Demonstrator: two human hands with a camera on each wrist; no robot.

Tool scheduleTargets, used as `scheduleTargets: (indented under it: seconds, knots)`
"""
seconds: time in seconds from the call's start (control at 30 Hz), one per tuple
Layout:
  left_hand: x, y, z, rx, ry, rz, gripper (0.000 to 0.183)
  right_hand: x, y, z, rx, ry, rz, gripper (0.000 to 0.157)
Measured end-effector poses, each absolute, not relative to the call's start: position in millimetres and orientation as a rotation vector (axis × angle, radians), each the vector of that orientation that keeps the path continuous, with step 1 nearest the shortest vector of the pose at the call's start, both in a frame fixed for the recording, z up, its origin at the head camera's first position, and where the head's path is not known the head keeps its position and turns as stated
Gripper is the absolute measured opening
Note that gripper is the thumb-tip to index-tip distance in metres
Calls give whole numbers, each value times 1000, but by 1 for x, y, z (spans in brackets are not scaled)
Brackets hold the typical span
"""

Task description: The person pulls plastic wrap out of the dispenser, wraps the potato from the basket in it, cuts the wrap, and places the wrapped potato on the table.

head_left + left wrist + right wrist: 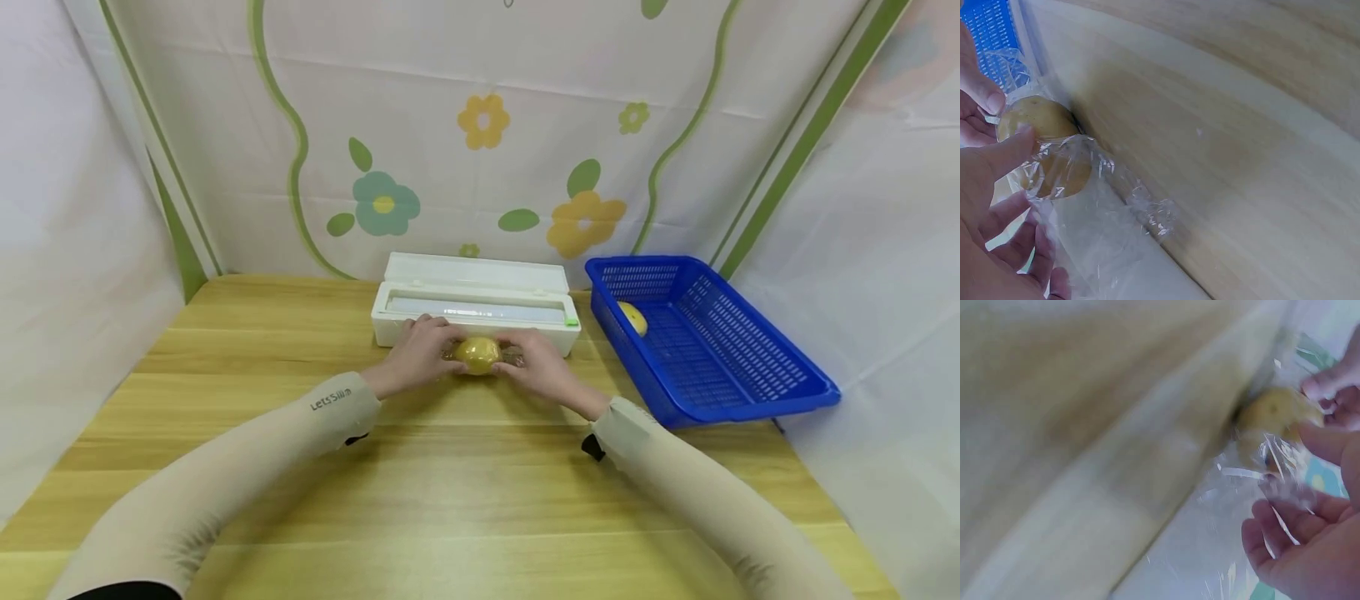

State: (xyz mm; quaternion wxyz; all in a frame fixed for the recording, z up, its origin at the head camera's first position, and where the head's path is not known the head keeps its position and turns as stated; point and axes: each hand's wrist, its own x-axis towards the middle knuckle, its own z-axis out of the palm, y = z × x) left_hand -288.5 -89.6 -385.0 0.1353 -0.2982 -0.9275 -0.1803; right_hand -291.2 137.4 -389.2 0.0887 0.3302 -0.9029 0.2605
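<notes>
A yellow-brown potato (478, 355) is held between the two hands, just before the front of a white cling film box. Clear cling film (1147, 209) covers part of it and sticks out in crumpled folds at its sides. My left hand (422, 354) grips the left end, its thumb against the potato in the left wrist view. On the other side, my right hand (538, 360) pinches the potato and its film, thumb on top and fingers curled below. The potato's underside is hidden in the head view.
The cling film box (387, 325) stands at the table's back with its lid (476, 271) raised and a film roll (476, 310) inside. To the right, a blue basket (637, 371) holds another yellow potato (634, 317). A flowered curtain (420, 108) hangs behind the wooden table (450, 508).
</notes>
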Motion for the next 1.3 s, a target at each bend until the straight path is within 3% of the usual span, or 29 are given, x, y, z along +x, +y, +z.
scheduleTargets:
  seconds: [0.17,0.37,0.6,1.1,1.3]
  knots:
    - [-287,-89,-384,-851,-2723,-527,47,-288,155,-376,764,-2627,920,40]
    - [-286,-88,-385,-867,-2688,-537,51,-282,182,-363,242,-2539,1029,68]
    - [-285,-89,-387,-847,-2674,-506,52,-283,191,-357,28,-2641,1204,85]
    - [-281,-88,-386,-886,-2635,-477,54,-292,195,-375,-190,-2520,1329,44]
    - [-281,-85,-380,-922,-2628,-459,57,-292,200,-382,-149,-2482,1308,49]
